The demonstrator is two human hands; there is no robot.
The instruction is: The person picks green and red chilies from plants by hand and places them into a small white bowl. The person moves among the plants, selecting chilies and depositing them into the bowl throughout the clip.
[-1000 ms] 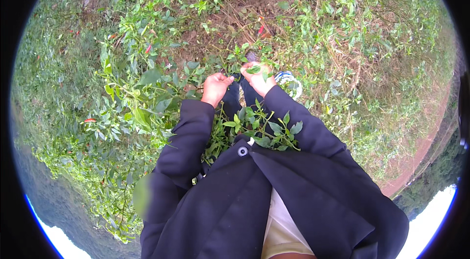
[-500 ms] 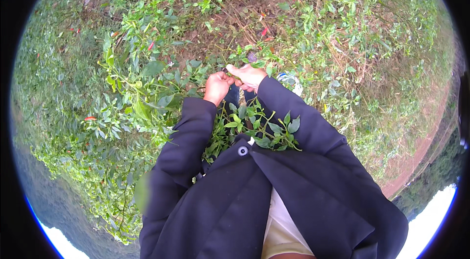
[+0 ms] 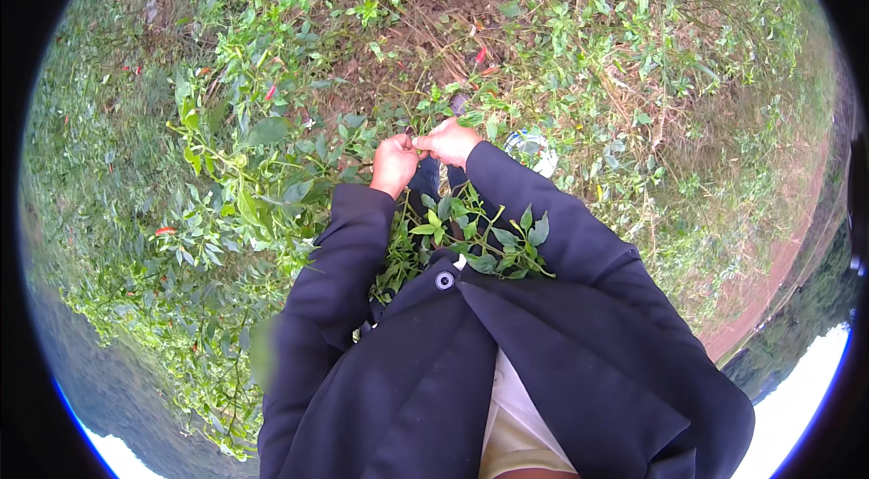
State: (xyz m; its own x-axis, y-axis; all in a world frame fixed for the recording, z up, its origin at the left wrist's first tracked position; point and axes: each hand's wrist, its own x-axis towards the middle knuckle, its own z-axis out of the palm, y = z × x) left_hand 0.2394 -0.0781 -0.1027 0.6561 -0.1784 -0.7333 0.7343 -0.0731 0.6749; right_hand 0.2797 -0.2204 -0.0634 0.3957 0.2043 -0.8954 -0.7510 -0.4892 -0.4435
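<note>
My left hand (image 3: 392, 164) and my right hand (image 3: 453, 142) meet in front of my body, fingertips touching among the green chili plants. Both have their fingers pinched together. A small dark tip shows above the left fingers, but whatever is between the hands is too small to name. Leafy stems (image 3: 453, 225) rise between my forearms, close against the dark jacket (image 3: 389, 361). Just left of my left hand spreads a leafy chili plant (image 3: 244, 198). A red chili (image 3: 481, 55) shows beyond my hands.
Beside my right wrist is a round white and blue thing (image 3: 531, 153), perhaps a container, partly behind the sleeve. Another red chili (image 3: 166, 231) hangs at the left, with several more scattered about. Dry stalks (image 3: 625, 90) and brown soil (image 3: 389, 71) lie among the plants.
My right thumb, raised before, has come down toward the left fingers. Both hands have shifted very slightly left, and the whole view has moved a little.
</note>
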